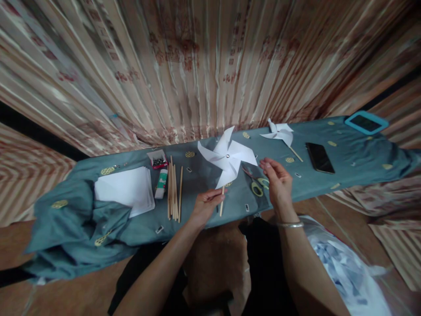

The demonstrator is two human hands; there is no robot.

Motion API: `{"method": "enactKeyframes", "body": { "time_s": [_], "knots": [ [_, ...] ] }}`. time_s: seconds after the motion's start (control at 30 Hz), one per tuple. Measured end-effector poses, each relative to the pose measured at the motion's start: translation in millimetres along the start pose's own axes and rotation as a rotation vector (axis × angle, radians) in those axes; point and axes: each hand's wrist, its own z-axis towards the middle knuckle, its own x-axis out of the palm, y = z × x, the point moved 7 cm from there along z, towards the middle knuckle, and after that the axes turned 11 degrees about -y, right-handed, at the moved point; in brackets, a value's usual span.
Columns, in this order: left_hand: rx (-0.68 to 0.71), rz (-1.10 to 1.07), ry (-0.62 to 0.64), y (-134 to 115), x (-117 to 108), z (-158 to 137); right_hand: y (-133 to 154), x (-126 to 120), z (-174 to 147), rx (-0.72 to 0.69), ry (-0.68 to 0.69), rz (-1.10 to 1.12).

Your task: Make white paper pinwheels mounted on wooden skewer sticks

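Note:
A white paper pinwheel (235, 154) with a pin at its centre stands upright on a thin wooden stick. My left hand (207, 205) pinches that stick below the blades. To the right of the blades, my right hand (276, 177) is raised with its fingers bent and the thumb near the fingertips; whether anything small is between them cannot be made out. Close to it lie scissors (257, 188) with yellow-green handles, partly behind the hand. A second white pinwheel (280, 132) rests on the cloth farther back.
On the narrow cloth-covered table (197, 175) are a paper stack (125, 188), a small box of pins (158, 160), a glue stick (161, 183) and several wooden sticks (174, 193). Rightward lie a phone (319, 158) and a blue-framed device (366, 122). A plastic bag (342, 267) holds paper scraps on the floor.

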Motion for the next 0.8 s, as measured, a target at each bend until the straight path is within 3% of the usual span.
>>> {"method": "enactKeyframes", "body": {
  "time_s": [0.3,0.8],
  "knots": [
    [-0.004,0.078,0.027,-1,5,0,-8,8,-4,0.045,0.116,-0.064],
    [0.025,0.118,0.057,-2,6,0,-13,9,-6,0.052,0.150,-0.019]
  ]
}}
